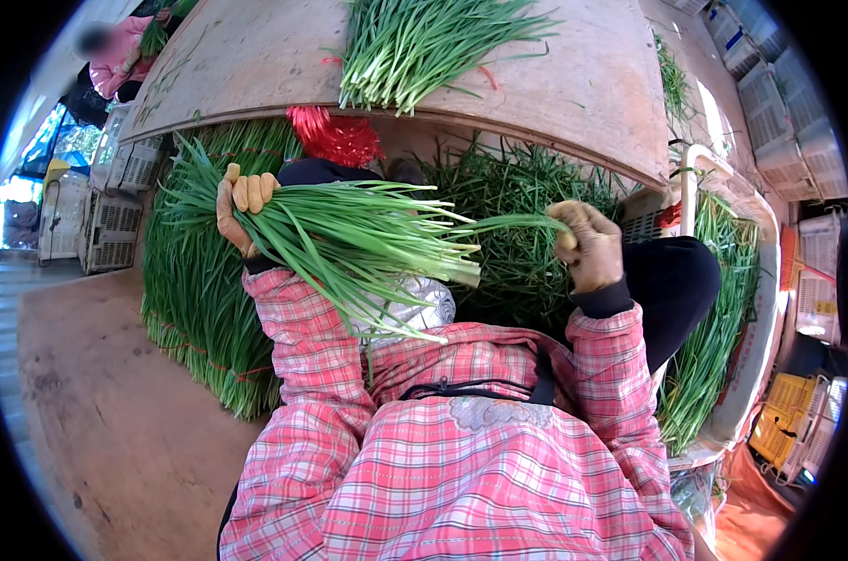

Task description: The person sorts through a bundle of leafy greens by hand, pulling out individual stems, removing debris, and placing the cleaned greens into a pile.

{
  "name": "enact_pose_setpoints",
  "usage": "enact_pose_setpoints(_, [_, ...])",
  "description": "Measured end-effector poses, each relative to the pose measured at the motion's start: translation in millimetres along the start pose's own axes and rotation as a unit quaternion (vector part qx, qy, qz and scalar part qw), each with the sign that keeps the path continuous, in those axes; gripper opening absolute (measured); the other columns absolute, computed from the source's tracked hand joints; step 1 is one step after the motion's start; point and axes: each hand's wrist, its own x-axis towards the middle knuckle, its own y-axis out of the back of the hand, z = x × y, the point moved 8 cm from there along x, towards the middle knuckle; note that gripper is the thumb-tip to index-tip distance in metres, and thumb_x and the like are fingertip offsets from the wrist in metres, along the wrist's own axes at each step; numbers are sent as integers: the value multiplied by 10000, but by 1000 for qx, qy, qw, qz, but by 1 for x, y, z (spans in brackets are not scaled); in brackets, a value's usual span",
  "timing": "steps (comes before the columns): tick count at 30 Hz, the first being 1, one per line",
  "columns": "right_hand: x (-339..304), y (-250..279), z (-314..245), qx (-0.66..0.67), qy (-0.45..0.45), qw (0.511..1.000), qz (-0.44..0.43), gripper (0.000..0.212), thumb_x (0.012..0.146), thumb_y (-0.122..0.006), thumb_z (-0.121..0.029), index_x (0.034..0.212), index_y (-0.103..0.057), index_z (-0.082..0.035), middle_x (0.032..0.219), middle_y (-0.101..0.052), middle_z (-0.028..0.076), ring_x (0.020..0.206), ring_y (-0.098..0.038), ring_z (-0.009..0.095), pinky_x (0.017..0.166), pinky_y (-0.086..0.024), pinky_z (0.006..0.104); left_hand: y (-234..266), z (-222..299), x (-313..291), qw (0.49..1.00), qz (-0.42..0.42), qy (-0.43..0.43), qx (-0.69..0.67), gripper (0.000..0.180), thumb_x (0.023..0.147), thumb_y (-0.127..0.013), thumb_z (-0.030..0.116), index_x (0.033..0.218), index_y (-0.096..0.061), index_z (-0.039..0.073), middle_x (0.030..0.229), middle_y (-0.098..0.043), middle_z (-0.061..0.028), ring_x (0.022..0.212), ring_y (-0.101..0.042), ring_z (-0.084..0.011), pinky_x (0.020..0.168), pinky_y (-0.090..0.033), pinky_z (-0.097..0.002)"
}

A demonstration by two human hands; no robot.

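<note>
My left hand [243,206], in a tan glove, is closed round the leafy part of a loose bunch of garlic chives [368,224]. The pale cut ends of the bunch point right, over my lap. Across from them my right hand [590,245], also gloved, is closed on a few thin green chive leaves [519,222]. These leaves stretch from its fingers back to the stem ends, and whether they are still joined to the bunch I cannot tell. Below the bunch a silvery wrapped roll [433,301] shows in part.
A wooden board [573,103] ahead bears another heap of chives [433,47]. Tied chives [199,299] are stacked at left; loose green leaves [508,187] lie below the board beside red ties [335,136]. A white tub [770,280] of chives stands right. A person [115,56] sits far left.
</note>
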Motion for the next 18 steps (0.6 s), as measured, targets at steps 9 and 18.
enact_pose_setpoints(9, [-7,83,-27,-229,143,946,178,246,857,-614,-214,936,-603,19,688,-527,37,535,-445,111,496,-353,248,5,14,-9,996,14,-65,-66,318,932,-341,147,1077,-475,-103,560,-399,49,495,-335,-66,553,-292,-241])
enact_pose_setpoints(18, [-23,-107,37,-214,108,951,-195,513,781,-699,-141,1222,-486,12,1078,-609,98,1017,-562,190,905,-439,316,5,0,-4,991,107,-5,-74,216,933,-330,104,828,-491,5,553,-365,47,511,-330,-87,570,-307,-256])
